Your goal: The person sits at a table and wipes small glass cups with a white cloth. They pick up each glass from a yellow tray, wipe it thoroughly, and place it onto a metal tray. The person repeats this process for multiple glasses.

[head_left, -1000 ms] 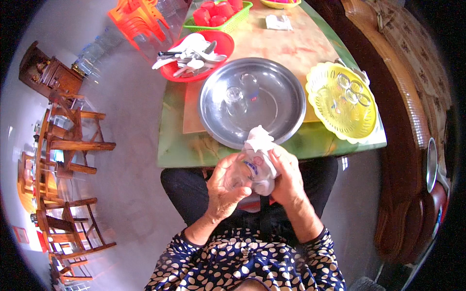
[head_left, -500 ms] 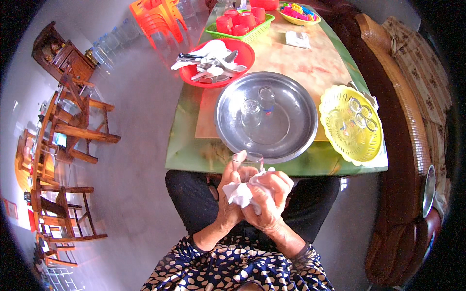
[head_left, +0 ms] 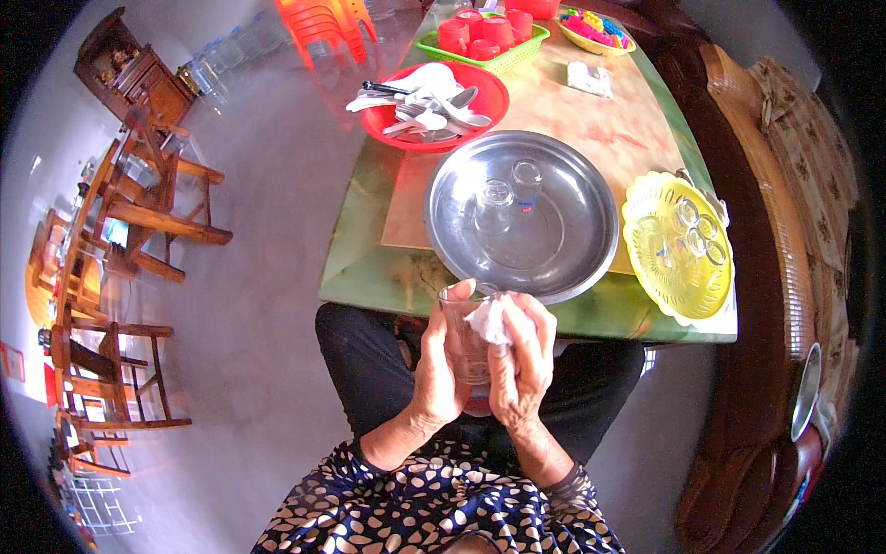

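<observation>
My left hand grips a clear drinking glass upright over my lap, just below the table's near edge. My right hand presses a white tissue against the glass's rim and side. Beyond them on the table lies a large round steel tray with two clear glasses standing in it. To its right sits a yellow plastic basket holding a few more small glasses.
A red basket of spoons sits behind the tray. A green basket with red cups and a yellow dish of coloured items stand at the far end of the green table. Wooden chairs line the left; a wooden bench runs along the right.
The glass has turned upright in my left hand, and the tissue has moved from a loose bunch above it to pressed on the rim. My view has tilted toward the table.
</observation>
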Available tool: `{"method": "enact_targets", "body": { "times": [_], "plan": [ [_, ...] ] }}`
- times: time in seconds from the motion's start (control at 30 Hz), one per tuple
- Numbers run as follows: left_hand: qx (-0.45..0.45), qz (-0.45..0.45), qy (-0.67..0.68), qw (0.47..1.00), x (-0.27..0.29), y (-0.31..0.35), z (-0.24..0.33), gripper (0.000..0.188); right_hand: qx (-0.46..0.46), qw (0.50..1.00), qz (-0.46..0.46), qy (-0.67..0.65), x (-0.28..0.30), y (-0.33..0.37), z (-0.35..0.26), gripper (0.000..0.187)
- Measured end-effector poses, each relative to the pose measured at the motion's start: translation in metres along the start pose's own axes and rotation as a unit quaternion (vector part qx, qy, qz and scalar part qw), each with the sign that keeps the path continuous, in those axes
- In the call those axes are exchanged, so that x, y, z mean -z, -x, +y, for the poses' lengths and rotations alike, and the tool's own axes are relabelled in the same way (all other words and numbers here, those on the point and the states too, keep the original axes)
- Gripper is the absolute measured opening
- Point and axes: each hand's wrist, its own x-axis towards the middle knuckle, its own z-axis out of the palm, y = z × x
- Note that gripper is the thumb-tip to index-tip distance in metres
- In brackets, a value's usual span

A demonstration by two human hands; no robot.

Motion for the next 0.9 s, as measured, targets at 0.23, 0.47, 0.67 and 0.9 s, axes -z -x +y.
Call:
{"method": "enact_targets", "body": {
  "times": [0.23, 0.47, 0.67, 0.9],
  "plan": [
    [-0.033, -0.012, -0.033, 0.999, 0.010, 0.002, -0.007, 0.064, 0.135, 0.984, -0.004, 0.113, 0.003, 0.014, -0.007, 0.030],
    [-0.028, -0.012, -0.014, 0.999, 0.015, 0.002, -0.013, 0.054, 0.003, 1.000, 0.000, 0.001, -0.001, 0.002, -0.008, 0.027],
    [-0.051, -0.048, -0.027, 0.997, 0.001, 0.006, -0.008, 0.053, -0.156, 0.979, 0.016, -0.130, -0.005, -0.015, -0.001, 0.023],
    [-0.069, -0.002, -0.043, 0.997, 0.007, 0.000, -0.005, 0.055, -0.113, 0.987, -0.005, -0.113, -0.013, 0.000, -0.004, 0.030]
  ]
}}
